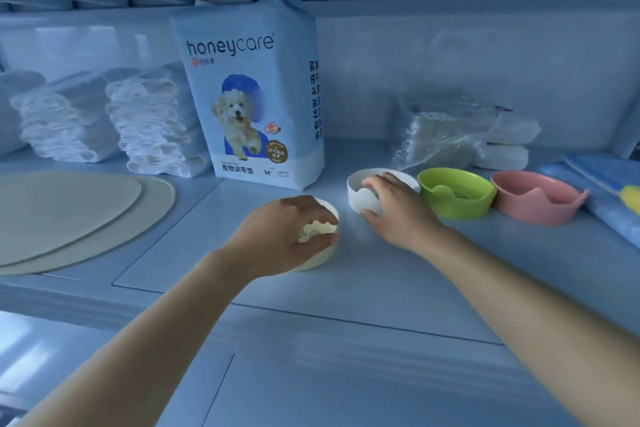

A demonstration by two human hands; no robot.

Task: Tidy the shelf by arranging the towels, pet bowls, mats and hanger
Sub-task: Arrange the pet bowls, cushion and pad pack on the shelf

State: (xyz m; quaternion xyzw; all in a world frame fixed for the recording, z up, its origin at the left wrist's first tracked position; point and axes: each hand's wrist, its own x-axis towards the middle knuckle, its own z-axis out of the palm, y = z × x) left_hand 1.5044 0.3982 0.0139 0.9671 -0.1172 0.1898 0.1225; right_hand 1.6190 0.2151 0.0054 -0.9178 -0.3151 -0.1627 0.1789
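Currently left hand (287,232) grips cream bowl (316,262) mid-shelf; right hand (398,210) grips white bowl (360,198), just beside green bowl (457,199), pink bowl (535,206) next. Bare shelf (346,308) toward front edge. Mats (69,215) lie left; pad pack (249,97) stands behind, towels (152,121) beside it
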